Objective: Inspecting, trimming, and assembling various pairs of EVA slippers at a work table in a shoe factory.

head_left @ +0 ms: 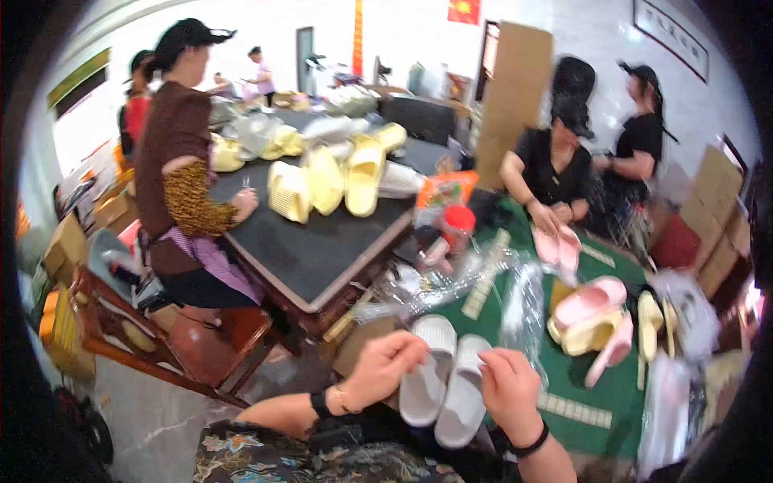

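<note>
A pair of pale grey slippers (463, 400) lies side by side at the near edge of the green table, toes pointing away from me. My left hand (384, 369) is just left of the pair, its fingers curled and pinched together near the left slipper's strap. Over the right slipper's outer edge, my right hand (513, 393) is also closed, thumb and fingertips pressed together. Whatever the fingertips may pinch is too small or blurred to make out. Clear plastic wrapping (525, 310) lies beyond the pair.
Pink and yellow slippers (592, 310) are piled on the right. Across the green table a co-worker (555, 173) handles pink slippers (557, 248). Yellow slippers (326, 181) cover part of the dark table, where another person (181, 177) stands. A red-lidded jar (457, 227) and wooden chair (173, 338) are nearby.
</note>
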`<action>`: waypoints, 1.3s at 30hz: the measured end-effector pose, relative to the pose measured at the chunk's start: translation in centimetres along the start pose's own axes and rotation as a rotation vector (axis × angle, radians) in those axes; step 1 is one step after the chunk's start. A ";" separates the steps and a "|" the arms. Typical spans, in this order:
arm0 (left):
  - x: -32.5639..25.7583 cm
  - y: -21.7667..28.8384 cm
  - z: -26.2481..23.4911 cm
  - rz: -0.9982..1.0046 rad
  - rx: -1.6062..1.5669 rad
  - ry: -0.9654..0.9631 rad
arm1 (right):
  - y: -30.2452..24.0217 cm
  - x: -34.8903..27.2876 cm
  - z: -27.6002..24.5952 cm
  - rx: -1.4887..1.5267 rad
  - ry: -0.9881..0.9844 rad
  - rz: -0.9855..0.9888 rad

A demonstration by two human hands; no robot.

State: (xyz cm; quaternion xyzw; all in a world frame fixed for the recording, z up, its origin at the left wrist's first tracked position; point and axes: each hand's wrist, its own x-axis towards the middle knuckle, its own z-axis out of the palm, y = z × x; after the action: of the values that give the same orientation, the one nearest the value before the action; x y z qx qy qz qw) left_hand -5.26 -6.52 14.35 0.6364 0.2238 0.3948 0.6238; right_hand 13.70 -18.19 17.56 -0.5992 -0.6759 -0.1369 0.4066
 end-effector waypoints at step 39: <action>5.1 -9.6 -1.1 -0.053 0.770 0.062 | 5.3 -9.6 5.3 0.087 -0.451 0.391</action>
State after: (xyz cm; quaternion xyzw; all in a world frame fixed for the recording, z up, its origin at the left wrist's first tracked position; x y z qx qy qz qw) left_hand -1.14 -0.72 6.02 0.8056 0.3910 0.2846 0.3422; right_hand 16.10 -19.99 5.75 -0.7155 -0.6260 0.1096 0.2902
